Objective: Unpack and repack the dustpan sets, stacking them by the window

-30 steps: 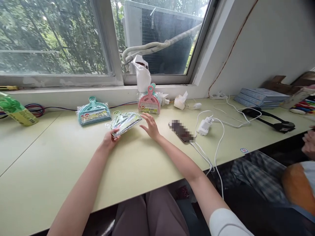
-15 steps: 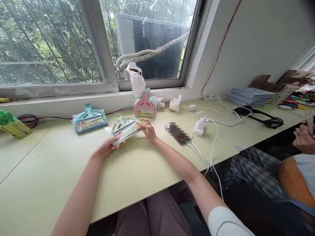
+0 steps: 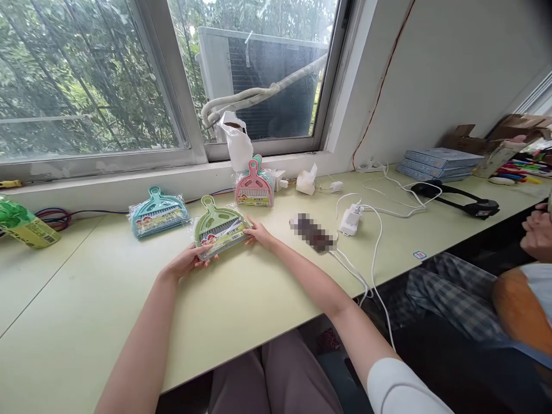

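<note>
Between my two hands is a green dustpan and brush set (image 3: 221, 225) in clear plastic wrap, its handle pointing toward the window. My left hand (image 3: 188, 260) grips its lower left corner, thumb on top and fingers underneath. At the right edge, my right hand (image 3: 257, 234) is closed on it too. Behind and to the left lies a wrapped blue dustpan and brush set (image 3: 157, 214), seemingly a stack. A pink dustpan and brush set (image 3: 254, 185) leans near the wall, with green edges showing behind it.
A blurred phone (image 3: 313, 232), a white charger (image 3: 351, 219) and cables lie to the right. Farther right are black headphones (image 3: 457, 198) and blue boxes (image 3: 440, 163). A green package (image 3: 28, 224) stands at the far left. Another person's hand (image 3: 537, 233) shows at the right edge.
The green set has tilted so its printed front now faces me more fully. Both hands still hold it, and my right hand has come slightly lower. The view has shifted a little.
</note>
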`<state>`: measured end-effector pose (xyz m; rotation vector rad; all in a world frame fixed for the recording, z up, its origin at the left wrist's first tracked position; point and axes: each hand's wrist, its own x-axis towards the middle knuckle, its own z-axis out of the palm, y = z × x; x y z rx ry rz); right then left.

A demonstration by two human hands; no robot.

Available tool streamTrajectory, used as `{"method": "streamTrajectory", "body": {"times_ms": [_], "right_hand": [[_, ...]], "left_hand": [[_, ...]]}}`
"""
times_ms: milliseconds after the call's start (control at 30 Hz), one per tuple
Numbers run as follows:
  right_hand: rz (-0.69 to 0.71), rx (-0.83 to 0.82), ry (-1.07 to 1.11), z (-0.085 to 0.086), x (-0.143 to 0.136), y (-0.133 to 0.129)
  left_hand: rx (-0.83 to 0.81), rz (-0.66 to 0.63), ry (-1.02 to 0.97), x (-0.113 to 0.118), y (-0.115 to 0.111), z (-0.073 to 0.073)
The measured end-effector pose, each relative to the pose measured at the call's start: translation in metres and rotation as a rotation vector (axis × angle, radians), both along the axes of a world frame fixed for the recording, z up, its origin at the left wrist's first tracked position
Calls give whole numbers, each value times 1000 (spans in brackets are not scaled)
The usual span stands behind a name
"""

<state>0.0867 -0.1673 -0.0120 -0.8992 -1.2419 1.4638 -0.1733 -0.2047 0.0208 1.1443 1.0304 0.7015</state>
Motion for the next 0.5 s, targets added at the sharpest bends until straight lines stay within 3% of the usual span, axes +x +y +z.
{"method": "streamTrajectory", "body": {"times_ms": [133,267,367,433,500], "right_hand": [[59,-79,2,2,3,1],[-21,-83,90,0,3,5],[-87,-105,143,-2,4,9],[-88,-114,152,-1,4,10],[-67,-120,121,-1,2,10]], "left_hand": [[16,57,57,6,-2,0],[173,309,-115,17,0,-3],[215,315,-203,22,2,-5],[226,319,-133,25,3,-6],[232,418,-16,27,8,-9]]}}
